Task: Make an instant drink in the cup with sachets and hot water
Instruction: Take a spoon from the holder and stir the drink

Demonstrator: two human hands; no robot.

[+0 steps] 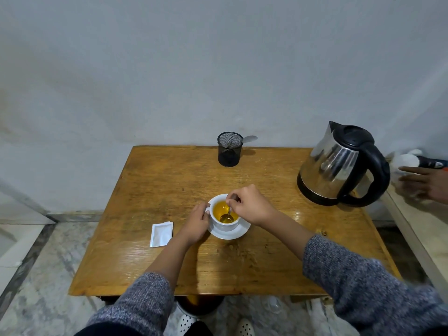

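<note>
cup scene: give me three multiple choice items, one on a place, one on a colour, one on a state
1. Where does the white sachet lie on the table?
A. left of the cup
B. beside the kettle
C. inside the mesh holder

2. What colour is the drink in the cup?
A. black
B. yellow-orange
C. milky white

3. What is the right hand doing?
A. lifting the kettle
B. resting flat
C. holding a spoon in the cup

Key: 1 A, the sachet lies flat left of the saucer. 2 B, the liquid shows yellow-orange. 3 C, the spoon bowl sits in the drink while the left hand steadies the cup.
</note>
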